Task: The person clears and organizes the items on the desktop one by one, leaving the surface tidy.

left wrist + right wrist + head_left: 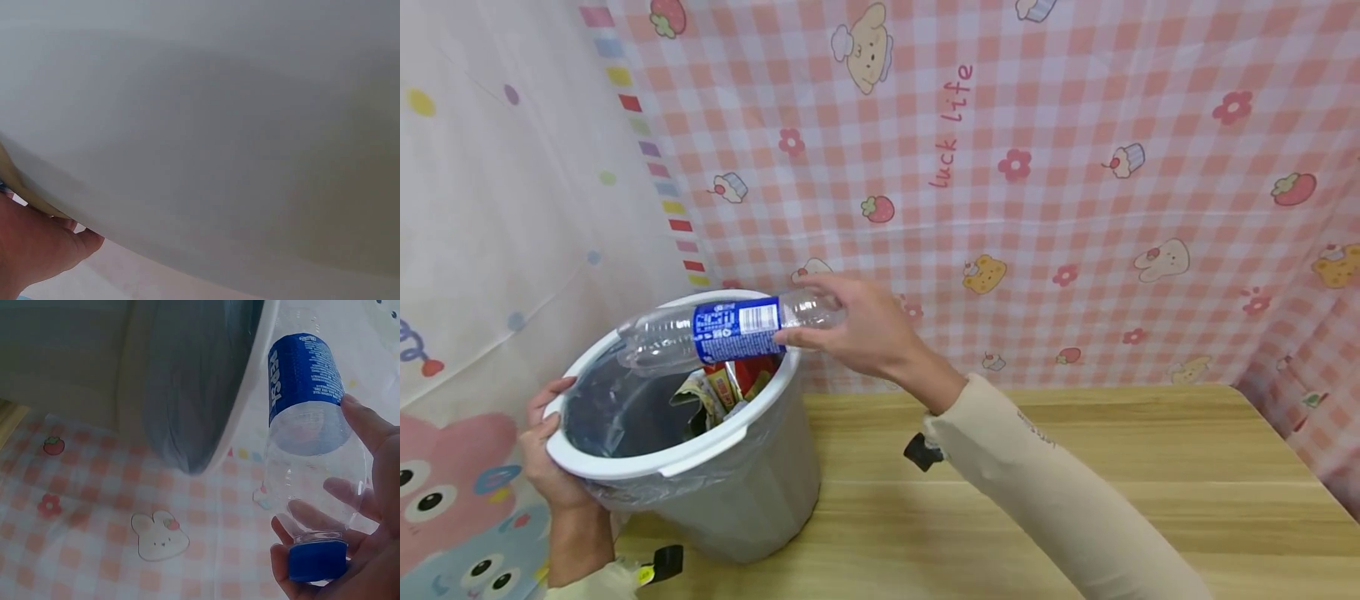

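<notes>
My right hand (868,329) holds a clear plastic bottle (312,469) with a blue label and blue cap by its cap end. In the head view the bottle lies nearly level over the mouth of a grey trash can (752,500), its base toward the left. My left hand (553,454) grips the can's white rim (561,450) at the left, and the can leans. Thin plastic liner (625,492) folds out under the rim. Inside are crumpled wrappers (722,396), red and yellow. The left wrist view mostly shows the can's blurred grey wall (187,137), with part of the hand at lower left.
The can stands on a wooden table (1000,500) at its left side. Behind it hangs a pink checked cloth (1037,208) with cartoon prints. A white patterned curtain (550,183) hangs close on the left.
</notes>
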`<state>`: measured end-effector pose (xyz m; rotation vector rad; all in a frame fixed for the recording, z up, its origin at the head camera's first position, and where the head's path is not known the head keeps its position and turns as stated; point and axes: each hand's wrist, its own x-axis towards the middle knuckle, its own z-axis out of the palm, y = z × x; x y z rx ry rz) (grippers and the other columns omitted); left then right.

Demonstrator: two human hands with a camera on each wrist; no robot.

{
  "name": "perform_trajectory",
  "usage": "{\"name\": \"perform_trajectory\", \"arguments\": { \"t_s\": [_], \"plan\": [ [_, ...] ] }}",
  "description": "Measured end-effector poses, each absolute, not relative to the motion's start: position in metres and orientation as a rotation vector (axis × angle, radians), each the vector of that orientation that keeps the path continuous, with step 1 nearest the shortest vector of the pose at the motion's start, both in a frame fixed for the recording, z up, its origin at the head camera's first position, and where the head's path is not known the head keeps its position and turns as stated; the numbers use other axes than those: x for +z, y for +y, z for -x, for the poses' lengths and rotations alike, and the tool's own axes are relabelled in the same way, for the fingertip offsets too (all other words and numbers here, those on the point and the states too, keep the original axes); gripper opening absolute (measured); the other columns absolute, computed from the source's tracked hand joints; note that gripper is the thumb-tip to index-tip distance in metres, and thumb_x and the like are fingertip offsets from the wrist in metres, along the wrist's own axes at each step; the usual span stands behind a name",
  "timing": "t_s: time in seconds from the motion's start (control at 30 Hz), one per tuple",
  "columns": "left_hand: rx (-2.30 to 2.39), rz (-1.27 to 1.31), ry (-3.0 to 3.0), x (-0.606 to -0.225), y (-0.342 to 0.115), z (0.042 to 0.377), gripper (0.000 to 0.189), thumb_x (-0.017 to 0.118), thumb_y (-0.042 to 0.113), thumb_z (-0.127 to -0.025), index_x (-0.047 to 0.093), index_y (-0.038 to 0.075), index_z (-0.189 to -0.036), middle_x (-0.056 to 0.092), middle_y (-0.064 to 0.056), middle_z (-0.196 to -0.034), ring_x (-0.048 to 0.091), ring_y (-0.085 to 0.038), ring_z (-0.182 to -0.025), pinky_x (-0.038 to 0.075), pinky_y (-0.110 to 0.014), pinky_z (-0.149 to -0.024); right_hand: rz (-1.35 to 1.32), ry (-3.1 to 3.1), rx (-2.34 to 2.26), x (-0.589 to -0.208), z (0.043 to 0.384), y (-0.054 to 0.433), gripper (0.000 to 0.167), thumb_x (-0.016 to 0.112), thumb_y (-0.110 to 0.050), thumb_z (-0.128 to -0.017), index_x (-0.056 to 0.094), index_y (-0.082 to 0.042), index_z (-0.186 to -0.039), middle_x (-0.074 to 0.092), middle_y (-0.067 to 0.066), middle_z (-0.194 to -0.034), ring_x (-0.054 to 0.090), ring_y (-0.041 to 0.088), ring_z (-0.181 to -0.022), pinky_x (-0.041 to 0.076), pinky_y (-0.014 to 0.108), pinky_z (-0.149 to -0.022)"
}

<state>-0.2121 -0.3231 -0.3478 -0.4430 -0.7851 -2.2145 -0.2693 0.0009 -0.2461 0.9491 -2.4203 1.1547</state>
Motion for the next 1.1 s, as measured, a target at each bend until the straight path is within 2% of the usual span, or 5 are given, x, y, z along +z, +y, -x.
{"name": "perform_trajectory", "arguments": {
  "t_s": [0.3,0.53,0.73,0.97,1.1],
  "plan": [
    [-2.226,0.426,-0.762,-0.348,-0.324,0.213,0.037,0.034,0.000,-0.085,0.048,-0.014,-0.115,0.054,-0.027,-0.115,0.060,-0.032,-0.098,0.053,-0.035,-0.078,-0.975,-2.467,1.014,-0.244,0.270,-0.024,0.069,0.079,-0.055,-0.077,0.063,-0.020,-0.133,0.064,-0.003,-0.134,0.058,0.015,-0.123,0.047,0.035,-0.100],
    [-2.216,0.415,-0.768,-0.348,-0.324,0.213,0.036,0.033,0.000,-0.085,0.048,-0.015,-0.115,0.053,-0.027,-0.115,0.058,-0.032,-0.100,0.052,-0.034,-0.080,-0.955,-2.413,0.760,-0.249,0.264,-0.038,0.073,0.078,-0.062,-0.072,0.065,-0.022,-0.132,0.070,-0.003,-0.123,0.065,0.011,-0.104,0.049,0.022,-0.079],
    [-2.223,0.403,-0.759,-0.348,-0.325,0.214,0.036,0.034,0.000,-0.085,0.047,-0.014,-0.115,0.054,-0.026,-0.113,0.059,-0.030,-0.095,0.051,-0.033,-0.077,-0.982,-2.407,0.643,-0.252,0.258,-0.054,0.072,0.075,-0.064,-0.074,0.062,-0.019,-0.129,0.066,-0.001,-0.119,0.058,0.009,-0.092,0.047,0.020,-0.077],
    [-2.198,0.408,-0.803,-0.349,-0.327,0.213,0.036,0.040,0.000,-0.084,0.049,-0.014,-0.115,0.056,-0.026,-0.114,0.060,-0.029,-0.094,0.051,-0.032,-0.077,-1.013,-2.428,0.630,-0.259,0.254,-0.063,0.068,0.073,-0.062,-0.078,0.063,-0.021,-0.131,0.062,0.000,-0.127,0.060,0.008,-0.093,0.048,0.019,-0.074],
    [-2.178,0.404,-0.835,-0.349,-0.327,0.213,0.035,0.041,0.002,-0.084,0.050,-0.013,-0.114,0.055,-0.025,-0.115,0.057,-0.029,-0.098,0.049,-0.032,-0.080,-1.024,-2.448,0.726,-0.264,0.254,-0.065,0.065,0.072,-0.060,-0.080,0.064,-0.022,-0.131,0.063,0.000,-0.129,0.060,0.008,-0.091,0.041,0.017,-0.070]
  ]
}}
